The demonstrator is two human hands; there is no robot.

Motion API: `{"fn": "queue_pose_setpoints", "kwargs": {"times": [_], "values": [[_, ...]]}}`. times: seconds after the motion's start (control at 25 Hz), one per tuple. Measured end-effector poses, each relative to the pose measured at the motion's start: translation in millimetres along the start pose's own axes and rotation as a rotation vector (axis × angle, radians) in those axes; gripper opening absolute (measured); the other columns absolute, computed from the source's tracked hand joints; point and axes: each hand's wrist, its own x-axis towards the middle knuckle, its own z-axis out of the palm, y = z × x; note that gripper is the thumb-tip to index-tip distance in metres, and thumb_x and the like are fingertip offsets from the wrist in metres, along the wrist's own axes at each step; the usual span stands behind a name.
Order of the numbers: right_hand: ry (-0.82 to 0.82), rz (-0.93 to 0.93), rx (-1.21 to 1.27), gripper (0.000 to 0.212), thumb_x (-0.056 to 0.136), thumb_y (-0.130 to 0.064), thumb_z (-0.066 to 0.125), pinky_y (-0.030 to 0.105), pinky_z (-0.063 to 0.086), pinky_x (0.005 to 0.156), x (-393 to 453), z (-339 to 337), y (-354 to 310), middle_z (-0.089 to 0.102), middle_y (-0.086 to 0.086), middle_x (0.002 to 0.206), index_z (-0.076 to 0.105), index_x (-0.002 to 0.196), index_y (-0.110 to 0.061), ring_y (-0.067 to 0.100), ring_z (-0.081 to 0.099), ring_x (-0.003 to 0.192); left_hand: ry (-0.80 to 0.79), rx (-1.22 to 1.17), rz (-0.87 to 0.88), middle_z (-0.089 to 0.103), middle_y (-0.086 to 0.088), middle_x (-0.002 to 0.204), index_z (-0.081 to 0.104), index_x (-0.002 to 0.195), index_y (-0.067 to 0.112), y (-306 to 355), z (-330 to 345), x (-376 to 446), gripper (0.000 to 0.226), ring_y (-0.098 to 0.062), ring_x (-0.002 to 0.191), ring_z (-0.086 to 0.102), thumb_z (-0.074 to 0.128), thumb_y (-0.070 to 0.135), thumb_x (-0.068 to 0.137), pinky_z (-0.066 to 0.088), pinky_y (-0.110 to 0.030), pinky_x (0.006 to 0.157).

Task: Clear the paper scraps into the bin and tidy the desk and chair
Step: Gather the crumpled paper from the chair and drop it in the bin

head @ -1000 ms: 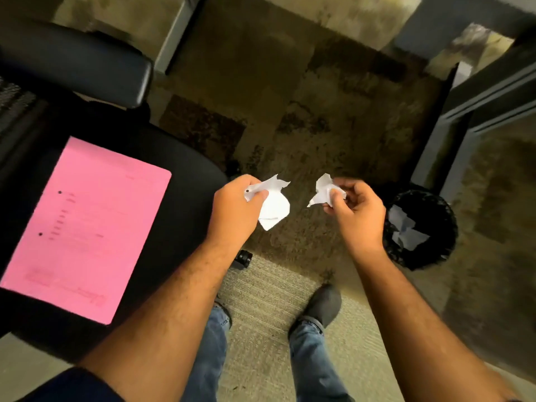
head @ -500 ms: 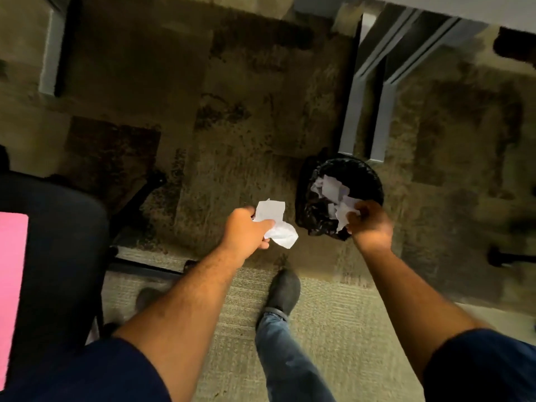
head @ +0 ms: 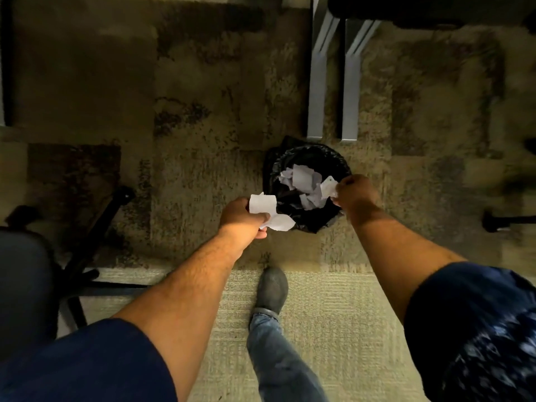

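A black round bin point(head: 307, 153) with a dark liner stands on the carpet, with several white paper scraps point(head: 301, 177) inside. My left hand point(head: 242, 217) grips a crumpled white scrap point(head: 268, 211) at the bin's left rim. My right hand point(head: 352, 192) pinches a smaller white scrap point(head: 329, 185) over the bin's right side.
Grey desk legs point(head: 317, 82) stand just behind the bin. A black office chair point(head: 23, 274) with its star base point(head: 95, 224) sits at the left. My shoe point(head: 272, 288) is on a pale mat below the bin. A dark chair foot point(head: 504, 220) lies at the right.
The view has swung from the chair with the pink folder to the bin. Both hands carried their scraps to the bin, the right one over it first, the left now reaching its rim.
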Motion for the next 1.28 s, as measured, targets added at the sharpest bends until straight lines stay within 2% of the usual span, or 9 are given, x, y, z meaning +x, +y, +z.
{"fn": "queue_pose_setpoints", "kwargs": {"times": [0.12, 0.28, 0.36, 0.48, 0.6, 0.68, 0.8, 0.96, 1.28], "values": [[-0.112, 0.105, 0.071, 0.037, 0.102, -0.028, 0.064, 0.037, 0.057, 0.094, 8.7, -14.8, 0.9, 0.069, 0.021, 0.128, 0.063, 0.131, -0.007, 0.037, 0.069, 0.116, 0.018, 0.040, -0.015, 0.075, -0.013, 0.112, 0.069, 0.127, 0.007, 5.6, 16.6, 9.4, 0.030, -0.016, 0.058, 0.070, 0.069, 0.006, 0.097, 0.067, -0.037, 0.067], [-0.074, 0.164, 0.294, 0.032, 0.106, -0.013, 0.053, 0.053, 0.063, 0.094, 5.4, -27.7, 30.7, 0.073, 0.028, 0.111, 0.064, 0.125, 0.009, 0.037, 0.074, 0.093, 0.049, 0.122, -0.019, 0.074, -0.012, 0.102, 0.069, 0.126, 0.008, 13.0, 45.6, 17.9, 0.033, -0.012, 0.048, 0.067, 0.054, 0.003, 0.097, 0.057, -0.024, 0.046], [-0.086, 0.119, 0.245, 0.024, 0.106, -0.012, 0.052, 0.051, 0.064, 0.085, -14.1, -32.6, 49.4, 0.076, 0.023, 0.097, 0.070, 0.108, 0.004, 0.039, 0.075, 0.086, 0.026, 0.165, -0.010, 0.073, -0.011, 0.107, 0.068, 0.130, 0.008, 16.0, 60.6, 21.5, 0.037, -0.014, 0.056, 0.070, 0.053, 0.002, 0.097, 0.055, -0.021, 0.045], [-0.115, 0.071, 0.330, 0.019, 0.107, -0.007, 0.053, 0.031, 0.058, 0.063, -48.5, -40.9, 75.6, 0.077, 0.011, 0.090, 0.072, 0.105, -0.007, 0.022, 0.073, 0.073, -0.005, 0.223, 0.050, 0.070, -0.015, 0.129, 0.065, 0.135, 0.004, 29.4, 82.8, 30.2, 0.039, -0.025, 0.084, 0.075, 0.064, 0.002, 0.095, 0.064, -0.028, 0.056], [-0.096, 0.071, 0.368, 0.023, 0.106, -0.008, 0.051, 0.026, 0.059, 0.067, -69.1, -49.3, 95.9, 0.080, 0.006, 0.098, 0.073, 0.113, -0.012, 0.017, 0.075, 0.081, -0.039, 0.217, 0.126, 0.068, -0.018, 0.132, 0.062, 0.136, 0.007, 50.4, 102.9, 37.2, 0.046, -0.036, 0.109, 0.071, 0.075, 0.016, 0.093, 0.065, -0.046, 0.084], [-0.079, 0.076, 0.390, 0.026, 0.106, -0.008, 0.050, 0.029, 0.060, 0.071, -73.0, -51.8, 97.1, 0.080, 0.004, 0.101, 0.073, 0.117, -0.013, 0.015, 0.076, 0.085, -0.052, 0.269, 0.183, 0.069, -0.015, 0.128, 0.065, 0.124, 0.013, 60.1, 108.4, 40.0, 0.037, -0.034, 0.112, 0.069, 0.077, 0.025, 0.091, 0.061, -0.039, 0.087], [-0.082, 0.049, 0.428, 0.024, 0.105, -0.008, 0.052, 0.021, 0.057, 0.064, -78.6, -52.5, 88.9, 0.080, 0.003, 0.100, 0.072, 0.116, -0.013, 0.011, 0.074, 0.081, -0.055, 0.423, 0.263, 0.072, -0.011, 0.119, 0.067, 0.101, 0.021, 55.3, 97.4, 38.5, 0.015, -0.031, 0.109, 0.068, 0.076, 0.025, 0.090, 0.042, -0.025, 0.070], [-0.127, -0.037, 0.433, 0.018, 0.105, -0.007, 0.056, 0.019, 0.053, 0.059, -87.3, -43.2, 58.8, 0.077, 0.001, 0.092, 0.073, 0.110, -0.014, 0.009, 0.073, 0.075, -0.046, 0.503, 0.247, 0.070, -0.009, 0.131, 0.066, 0.135, 0.015, 29.2, 60.3, 29.0, 0.047, -0.030, 0.120, 0.067, 0.077, 0.025, 0.091, 0.048, -0.026, 0.086], [-0.285, -0.170, 0.311, 0.018, 0.106, -0.006, 0.056, 0.028, 0.050, 0.068, -123.4, 26.0, -28.1, 0.072, 0.010, 0.099, 0.068, 0.119, 0.000, 0.016, 0.068, 0.076, 0.070, 0.503, 0.300, 0.062, 0.002, 0.140, 0.066, 0.134, 0.026, 2.1, -39.9, 2.8, 0.046, -0.018, 0.118, 0.065, 0.080, 0.029, 0.090, 0.047, -0.020, 0.088]]}}
